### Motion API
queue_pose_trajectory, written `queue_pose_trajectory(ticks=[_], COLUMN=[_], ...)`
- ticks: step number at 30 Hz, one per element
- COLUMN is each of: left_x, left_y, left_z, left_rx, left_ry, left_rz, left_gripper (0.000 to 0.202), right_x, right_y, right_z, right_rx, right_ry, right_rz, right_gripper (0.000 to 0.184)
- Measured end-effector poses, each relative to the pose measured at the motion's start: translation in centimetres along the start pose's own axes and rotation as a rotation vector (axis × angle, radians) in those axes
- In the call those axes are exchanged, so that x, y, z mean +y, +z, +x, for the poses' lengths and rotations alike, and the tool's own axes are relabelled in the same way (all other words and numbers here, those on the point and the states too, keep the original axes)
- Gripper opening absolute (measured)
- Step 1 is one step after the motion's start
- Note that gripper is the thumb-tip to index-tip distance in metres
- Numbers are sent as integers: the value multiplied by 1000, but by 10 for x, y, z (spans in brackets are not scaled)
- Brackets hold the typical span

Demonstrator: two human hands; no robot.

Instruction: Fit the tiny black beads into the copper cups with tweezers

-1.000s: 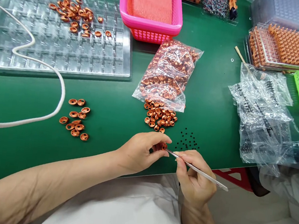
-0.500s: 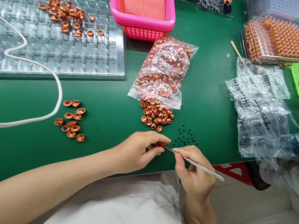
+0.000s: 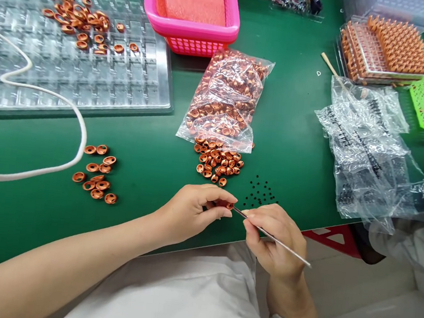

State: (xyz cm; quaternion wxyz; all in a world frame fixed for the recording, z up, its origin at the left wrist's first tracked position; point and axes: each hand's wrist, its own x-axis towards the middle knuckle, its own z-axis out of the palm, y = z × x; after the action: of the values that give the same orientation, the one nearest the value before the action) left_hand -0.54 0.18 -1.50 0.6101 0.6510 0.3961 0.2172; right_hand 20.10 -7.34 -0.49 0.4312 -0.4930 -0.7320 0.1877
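A: Left hand (image 3: 190,212) noted at the near edge of the green surface (image 3: 148,182), fingers pinched around a small copper ring (image 3: 225,204). Right hand (image 3: 270,237) is closed on thin metal tweezers (image 3: 272,237), the tip laid against that ring.

B: How is the step judged best handled?

A: The ring is best kept steady and turned toward the tip; the tweezers are best gripped lightly, so that whatever tiny piece is carried is not flicked away. Whether a piece is held at the tip cannot be told.

B: And outward?

A: Tiny black dots (image 3: 259,194) are scattered just beyond the hands. A loose heap of rings (image 3: 217,160) is spilled from a clear bag of rings (image 3: 224,99). A second small cluster (image 3: 97,171) lies to the left, near a white cable (image 3: 61,103). A clear moulded tray (image 3: 72,71) carries more rings.

B: Anything in the way?

A: Crumpled plastic bags (image 3: 373,152) lie to the right, well apart. The black dots are near enough to be brushed by a wrist.
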Motion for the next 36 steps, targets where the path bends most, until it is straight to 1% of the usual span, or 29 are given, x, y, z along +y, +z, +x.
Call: queue_pose_trajectory(ticks=[4,11,13,17,25,30,36], left_x=[0,0,1,3,4,5,6], left_y=[-1,-2,-2,-2,-3,-3,-4], left_z=[2,2,2,2,3,3,4], left_rx=[-25,-33,-38,-43,-49,-50,-46], left_ry=[-97,-175,-190,-205,-211,-219,-210], left_rz=[-86,-152,-172,-205,-222,-223,-210], left_gripper=[19,23,23,24,23,22,22], right_x=[-1,1,2,3,2,4,5], right_y=[-4,-4,-4,-2,-2,-1,-2], right_z=[2,2,1,-1,-4,-8,-7], right_rx=[-49,-53,-42,-17,11,88,61], right_ry=[-57,-130,-122,-79,-54,-26,-37], right_rz=[-58,-60,-58,-44,3,18,36], right_gripper=[31,34,34,34,35,39,41])
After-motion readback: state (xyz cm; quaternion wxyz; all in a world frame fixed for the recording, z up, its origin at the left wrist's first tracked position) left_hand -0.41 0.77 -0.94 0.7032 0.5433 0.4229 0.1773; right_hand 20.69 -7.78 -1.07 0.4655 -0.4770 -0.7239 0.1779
